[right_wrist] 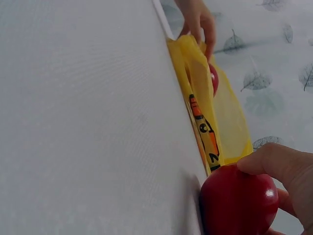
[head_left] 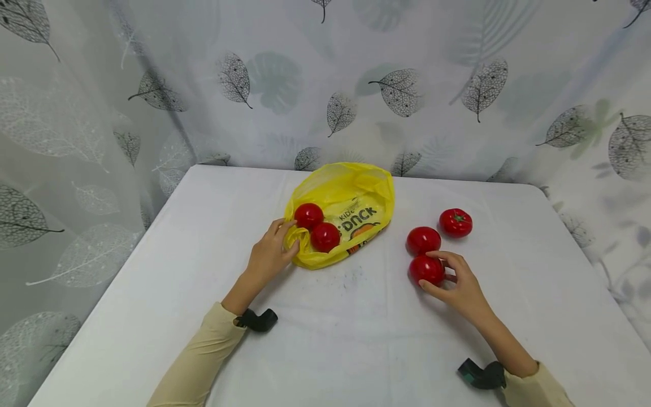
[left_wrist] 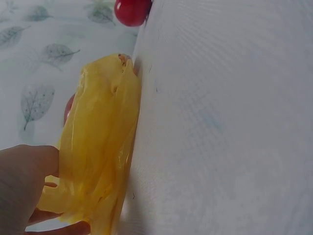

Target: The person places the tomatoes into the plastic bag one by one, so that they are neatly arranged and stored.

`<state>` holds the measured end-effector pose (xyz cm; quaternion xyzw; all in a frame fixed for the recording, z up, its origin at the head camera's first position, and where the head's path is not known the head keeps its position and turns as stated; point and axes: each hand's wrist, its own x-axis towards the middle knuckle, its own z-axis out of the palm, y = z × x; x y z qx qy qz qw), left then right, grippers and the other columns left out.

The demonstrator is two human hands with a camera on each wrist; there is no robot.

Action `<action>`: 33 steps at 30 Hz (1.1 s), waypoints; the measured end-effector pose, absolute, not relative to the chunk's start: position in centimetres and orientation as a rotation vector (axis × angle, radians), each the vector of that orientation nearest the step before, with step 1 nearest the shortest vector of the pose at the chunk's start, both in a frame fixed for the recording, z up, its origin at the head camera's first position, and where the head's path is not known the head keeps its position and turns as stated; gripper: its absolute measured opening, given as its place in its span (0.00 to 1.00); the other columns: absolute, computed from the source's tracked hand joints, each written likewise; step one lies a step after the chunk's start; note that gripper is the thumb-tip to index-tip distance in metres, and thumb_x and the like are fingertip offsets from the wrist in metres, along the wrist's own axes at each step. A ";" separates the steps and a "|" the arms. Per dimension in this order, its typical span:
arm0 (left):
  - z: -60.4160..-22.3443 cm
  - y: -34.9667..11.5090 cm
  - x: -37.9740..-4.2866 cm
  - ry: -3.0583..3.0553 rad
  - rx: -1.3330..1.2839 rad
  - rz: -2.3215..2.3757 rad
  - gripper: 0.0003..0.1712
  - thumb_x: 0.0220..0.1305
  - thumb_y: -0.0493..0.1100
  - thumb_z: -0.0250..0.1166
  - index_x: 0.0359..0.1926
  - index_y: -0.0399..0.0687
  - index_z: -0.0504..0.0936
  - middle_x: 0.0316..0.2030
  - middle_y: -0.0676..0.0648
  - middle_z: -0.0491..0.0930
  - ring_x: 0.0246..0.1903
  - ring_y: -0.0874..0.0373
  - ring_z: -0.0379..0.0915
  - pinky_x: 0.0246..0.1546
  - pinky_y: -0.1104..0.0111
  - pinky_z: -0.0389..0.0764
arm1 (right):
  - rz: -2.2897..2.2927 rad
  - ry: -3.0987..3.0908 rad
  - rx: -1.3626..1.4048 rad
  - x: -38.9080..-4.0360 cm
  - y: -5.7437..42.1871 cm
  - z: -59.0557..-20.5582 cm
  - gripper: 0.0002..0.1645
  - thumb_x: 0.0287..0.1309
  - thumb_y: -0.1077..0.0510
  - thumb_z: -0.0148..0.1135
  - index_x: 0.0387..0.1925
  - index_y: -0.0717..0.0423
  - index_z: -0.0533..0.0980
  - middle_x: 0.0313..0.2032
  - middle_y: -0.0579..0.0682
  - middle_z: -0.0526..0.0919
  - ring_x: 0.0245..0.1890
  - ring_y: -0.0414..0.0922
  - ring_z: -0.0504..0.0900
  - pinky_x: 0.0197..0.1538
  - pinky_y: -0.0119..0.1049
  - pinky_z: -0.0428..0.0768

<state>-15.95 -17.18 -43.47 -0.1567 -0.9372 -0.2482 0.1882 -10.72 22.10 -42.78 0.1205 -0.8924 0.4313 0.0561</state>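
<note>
Here, on the white table (head_left: pixel 330 350), our right hand (head_left: pixel 461 287) curves thumb and fingers partly round the near tomato (head_left: pixel 426 270) at the right. We should keep that grip even and ease away from the middle tomato (head_left: pixel 423 239), which sits against its far side and might roll if bumped. Over to the left, our left hand (head_left: pixel 268 254) pinches the left edge of the yellow bag (head_left: pixel 363 183). We would do well to hold that thin film up, as it could sag across the mouth, where two more tomatoes (head_left: pixel 325 237) lie inside. Farther right rests a stemmed tomato (head_left: pixel 455 223); beyond everything hangs a leaf-patterned curtain (head_left: pixel 290 135).
</note>
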 end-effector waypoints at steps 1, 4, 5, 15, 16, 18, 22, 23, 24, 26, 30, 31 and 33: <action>-43.5 -17.2 -16.0 -2.638 -0.441 -0.697 0.25 0.61 0.41 0.65 0.59 0.38 0.76 0.56 0.34 0.73 0.36 0.45 0.79 0.22 0.62 0.82 | 1.303 -2.703 0.371 -10.7 22.1 -42.8 0.38 0.47 0.63 0.74 0.60 0.59 0.69 0.58 0.61 0.69 0.54 0.54 0.69 0.45 0.20 0.72; -43.5 -17.3 -16.0 -2.646 -0.439 -0.688 0.25 0.62 0.41 0.65 0.60 0.39 0.76 0.56 0.34 0.73 0.36 0.45 0.79 0.21 0.63 0.81 | 1.292 -2.693 0.373 -10.7 21.9 -43.0 0.37 0.46 0.63 0.74 0.60 0.60 0.69 0.58 0.62 0.69 0.53 0.53 0.70 0.45 0.18 0.71; -43.5 -17.3 -16.0 -2.649 -0.436 -0.689 0.25 0.62 0.41 0.65 0.60 0.39 0.76 0.56 0.34 0.73 0.36 0.45 0.79 0.21 0.63 0.81 | 1.290 -2.692 0.372 -10.7 21.9 -43.0 0.37 0.47 0.63 0.74 0.60 0.60 0.70 0.58 0.62 0.69 0.53 0.54 0.70 0.45 0.18 0.71; -43.4 -17.3 -15.9 -2.656 -0.428 -0.694 0.26 0.62 0.42 0.65 0.60 0.39 0.76 0.57 0.34 0.73 0.40 0.44 0.79 0.23 0.62 0.83 | 1.319 -2.673 0.339 -10.8 21.8 -43.1 0.37 0.47 0.63 0.74 0.60 0.60 0.70 0.58 0.62 0.70 0.53 0.54 0.70 0.45 0.16 0.70; -43.4 -17.3 -15.9 -2.657 -0.431 -0.696 0.26 0.62 0.42 0.65 0.60 0.39 0.76 0.57 0.34 0.73 0.39 0.44 0.79 0.22 0.62 0.82 | 1.321 -2.666 0.333 -10.8 21.8 -43.2 0.37 0.47 0.63 0.74 0.60 0.60 0.70 0.58 0.61 0.70 0.53 0.52 0.70 0.45 0.15 0.70; -43.4 -17.2 -15.9 -2.661 -0.438 -0.702 0.25 0.62 0.42 0.64 0.60 0.39 0.76 0.57 0.34 0.72 0.39 0.44 0.79 0.21 0.63 0.81 | 1.326 -2.648 0.323 -10.6 21.8 -43.4 0.36 0.46 0.64 0.74 0.59 0.60 0.71 0.57 0.61 0.70 0.52 0.47 0.69 0.44 0.14 0.71; -43.6 -17.2 -15.9 -2.677 -0.433 -0.697 0.26 0.62 0.42 0.65 0.60 0.39 0.76 0.57 0.34 0.72 0.38 0.44 0.79 0.22 0.62 0.82 | 1.338 -2.611 0.327 -10.5 21.6 -43.8 0.36 0.46 0.65 0.74 0.59 0.60 0.71 0.57 0.59 0.71 0.50 0.34 0.67 0.45 0.13 0.72; -43.6 -17.2 -15.9 -2.678 -0.431 -0.698 0.26 0.62 0.41 0.65 0.60 0.39 0.76 0.57 0.34 0.73 0.38 0.44 0.79 0.23 0.62 0.82 | 1.346 -2.598 0.333 -10.4 21.6 -43.7 0.36 0.46 0.65 0.74 0.59 0.59 0.71 0.57 0.59 0.71 0.50 0.32 0.67 0.45 0.13 0.72; -43.6 -17.2 -15.9 -2.679 -0.427 -0.697 0.26 0.62 0.41 0.65 0.60 0.39 0.76 0.57 0.35 0.73 0.38 0.44 0.79 0.24 0.61 0.83 | 1.354 -2.586 0.339 -10.5 21.4 -43.7 0.36 0.46 0.65 0.74 0.59 0.59 0.71 0.57 0.58 0.71 0.50 0.30 0.66 0.45 0.13 0.72; -43.6 -17.2 -15.9 -2.678 -0.426 -0.694 0.25 0.62 0.41 0.65 0.60 0.39 0.76 0.57 0.35 0.73 0.38 0.44 0.79 0.25 0.61 0.83 | 1.375 -2.562 0.350 -10.6 21.2 -43.4 0.37 0.46 0.66 0.74 0.60 0.59 0.71 0.58 0.57 0.71 0.51 0.29 0.66 0.45 0.14 0.72; -43.6 -17.2 -15.9 -2.669 -0.427 -0.694 0.25 0.62 0.41 0.65 0.59 0.38 0.76 0.56 0.34 0.73 0.35 0.46 0.78 0.26 0.61 0.84 | 1.414 -2.530 0.378 -11.1 20.6 -42.9 0.38 0.46 0.66 0.74 0.61 0.57 0.71 0.59 0.56 0.71 0.53 0.29 0.66 0.46 0.15 0.73; -43.5 -17.2 -16.0 -2.667 -0.430 -0.694 0.25 0.62 0.41 0.65 0.59 0.38 0.76 0.56 0.34 0.73 0.34 0.46 0.78 0.26 0.61 0.84 | 1.424 -2.526 0.387 -11.2 20.4 -42.8 0.38 0.46 0.67 0.74 0.61 0.57 0.71 0.59 0.56 0.70 0.53 0.29 0.66 0.46 0.15 0.73; -43.6 -17.3 -16.0 -2.662 -0.435 -0.687 0.25 0.62 0.41 0.65 0.59 0.39 0.76 0.56 0.34 0.73 0.33 0.47 0.77 0.25 0.61 0.83 | 1.445 -2.523 0.405 -11.5 20.0 -42.6 0.38 0.46 0.67 0.74 0.61 0.58 0.71 0.59 0.56 0.70 0.54 0.29 0.66 0.47 0.16 0.74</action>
